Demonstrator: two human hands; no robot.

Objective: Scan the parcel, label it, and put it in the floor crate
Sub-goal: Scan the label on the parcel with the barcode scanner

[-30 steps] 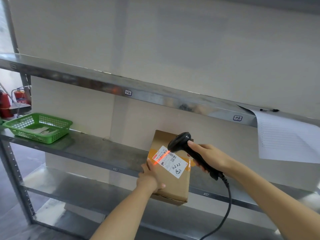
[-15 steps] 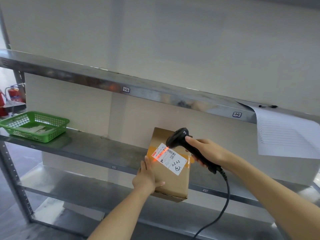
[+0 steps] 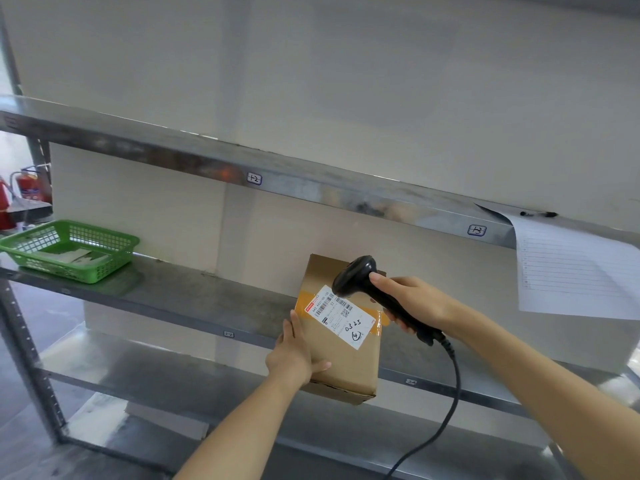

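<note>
Parcel: brown cardboard box [image 3: 341, 362], held tilted in front of the middle shelf [image 3: 194, 299], its far end over the shelf edge, its near end out in the air.
Label on parcel: white shipping label [image 3: 341, 315] stuck askew across the upper face, over a band of orange tape; barcodes printed, "0325" and a circled "4" handwritten.
Left hand: left hand [image 3: 294, 355] on the parcel's near-left edge, fingers flat along the side, thumb laid across the top face; grip is clasped on the box.
Scanner: black handheld scanner [image 3: 374, 292], head just above the label's upper corner, pointing down at it; no red line visible on the label; black cable [image 3: 450, 403] hangs from the handle's base and runs down out of view.
Right hand: right hand [image 3: 412, 303] wrapped round the scanner handle, grip closed on it, index finger forward on the neck.
Basket: green plastic mesh basket [image 3: 104, 252] on the same shelf, well left of the parcel; white paper slips lie flat inside, print too small to read.
Upper shelf: metal upper shelf [image 3: 311, 188] with small handwritten tags on its front edge.
Paper sheet: lined white sheet [image 3: 571, 271] hanging over the upper shelf's right end; a dark pen [image 3: 538, 214] lies on its top.
Far left: red fire extinguisher [image 3: 29, 185] beyond the rack's upright.
</note>
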